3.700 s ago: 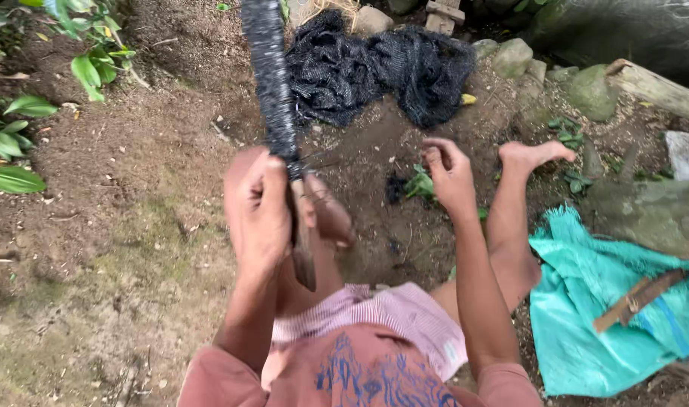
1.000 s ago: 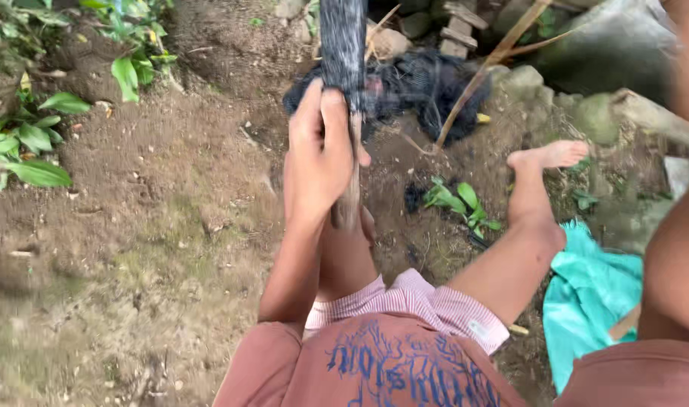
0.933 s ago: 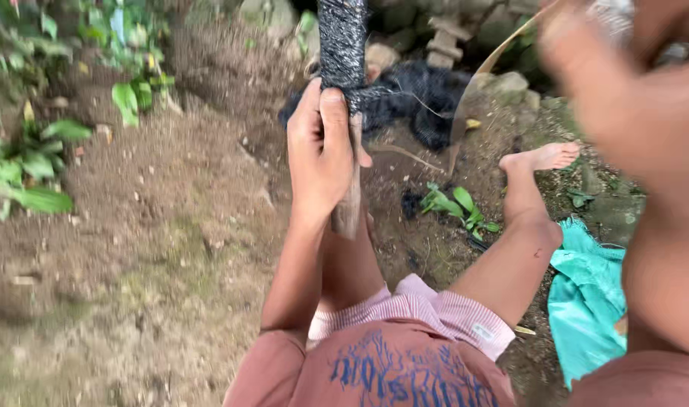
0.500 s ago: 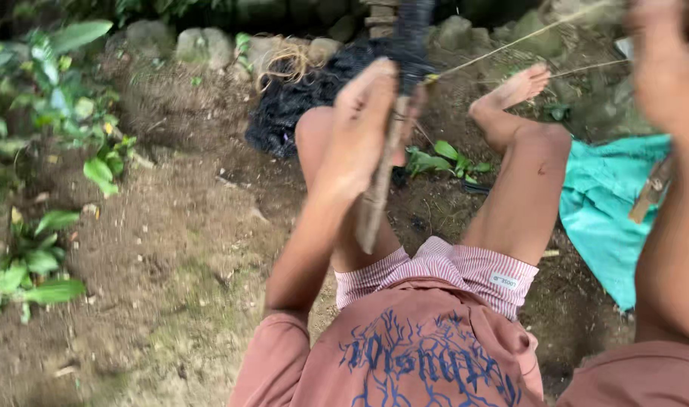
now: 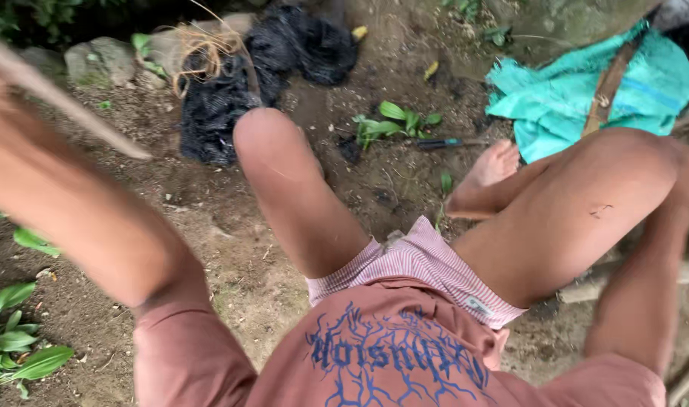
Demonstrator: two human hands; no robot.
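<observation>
At far left, blurred, a thin stiff stick [image 5: 65,113], probably light and best gripped near its thick end, slants above the dirt ground [image 5: 208,226]; both hands lie outside the view, so I cannot tell their grip.

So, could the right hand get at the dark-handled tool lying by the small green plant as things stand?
Probably, with a lean. The tool lies on open soil just beyond the bare foot, nothing covering it; the right hand itself is out of frame.
</observation>
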